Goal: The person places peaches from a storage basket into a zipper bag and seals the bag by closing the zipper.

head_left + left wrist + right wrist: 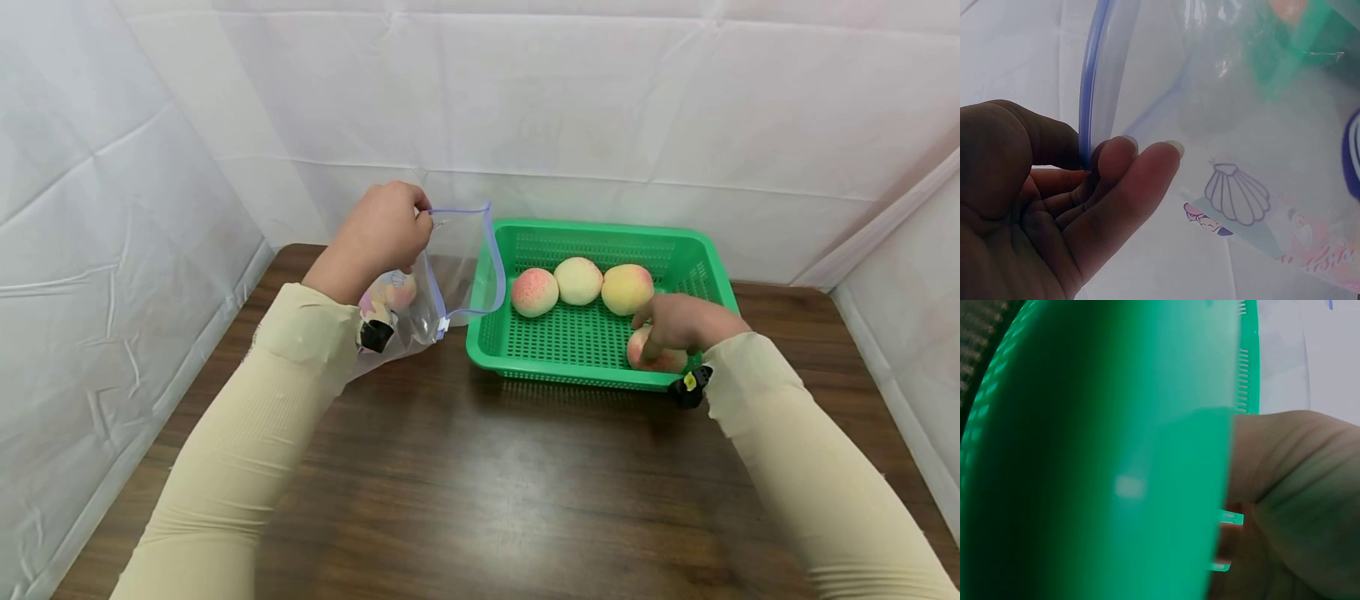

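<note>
My left hand [390, 225] pinches the blue-edged mouth of a clear zip bag [459, 242], holding it up and wide. In the left wrist view, thumb and fingers grip the blue zip strip [1092, 81], beside a printed seashell on the film. Inside the bag, peaches [401, 292] show through the plastic. My right hand [686, 321] reaches into the green basket [487, 354] and holds a pink peach [660, 358] at its near right corner. The basket wall [1116, 456] hides most of that grip in the right wrist view.
Along the basket's back sit a red-speckled peach [534, 292], a pale peach [578, 281] and a yellow-pink peach [627, 289]. The basket stands on a dark wooden table [495, 483], right of the bag. White cloth [555, 108] hangs behind and at both sides.
</note>
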{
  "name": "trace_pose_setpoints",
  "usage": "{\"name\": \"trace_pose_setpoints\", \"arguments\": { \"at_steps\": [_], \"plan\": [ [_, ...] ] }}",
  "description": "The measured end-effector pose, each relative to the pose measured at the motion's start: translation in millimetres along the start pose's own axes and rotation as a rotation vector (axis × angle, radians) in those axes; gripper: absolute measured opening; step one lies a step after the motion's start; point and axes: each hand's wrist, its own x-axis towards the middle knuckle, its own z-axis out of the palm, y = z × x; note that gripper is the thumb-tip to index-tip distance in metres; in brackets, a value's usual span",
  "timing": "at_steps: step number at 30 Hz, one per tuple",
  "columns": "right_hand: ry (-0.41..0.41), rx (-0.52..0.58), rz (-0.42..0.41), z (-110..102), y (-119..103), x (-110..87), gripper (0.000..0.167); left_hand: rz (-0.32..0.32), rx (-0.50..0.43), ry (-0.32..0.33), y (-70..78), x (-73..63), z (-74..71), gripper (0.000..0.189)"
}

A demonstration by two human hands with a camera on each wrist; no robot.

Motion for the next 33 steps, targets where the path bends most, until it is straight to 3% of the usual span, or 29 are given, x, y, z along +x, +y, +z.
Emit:
{"name": "trace_pose_setpoints", "arguments": {
  "at_steps": [13, 33],
  "plan": [
    [0.138, -0.048, -0.120, -3, -3, -4.2, 0.055, 0.009, -0.010, 0.010, -2.5, -0.7, 2.2, 0.038],
    [0.261, -0.052, -0.187, -15, -31, -17.2, 0.059, 0.004, -0.004, 0.008, -4.1, -1.4, 1.9, 0.037]
  ]
}}
